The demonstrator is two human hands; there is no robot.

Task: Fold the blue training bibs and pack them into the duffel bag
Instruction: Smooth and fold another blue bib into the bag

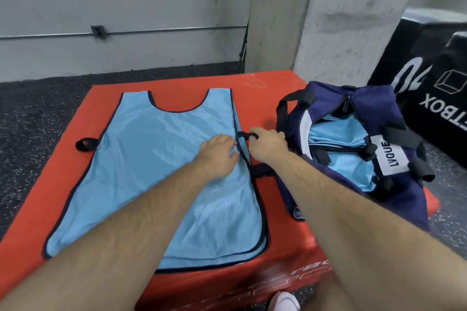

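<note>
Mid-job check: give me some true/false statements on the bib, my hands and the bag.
1. The bib lies spread flat on the red box. True.
2. The duffel bag is zipped shut. False: it is open, with folded bibs inside.
3. The right hand grips the bib's black side strap. True.
4. The left hand is off the bib. False: it rests on the bib.

"LVQUE" on white tag (390, 158), duffel bag (404, 209); "TBOX" on black box (429, 40).
</note>
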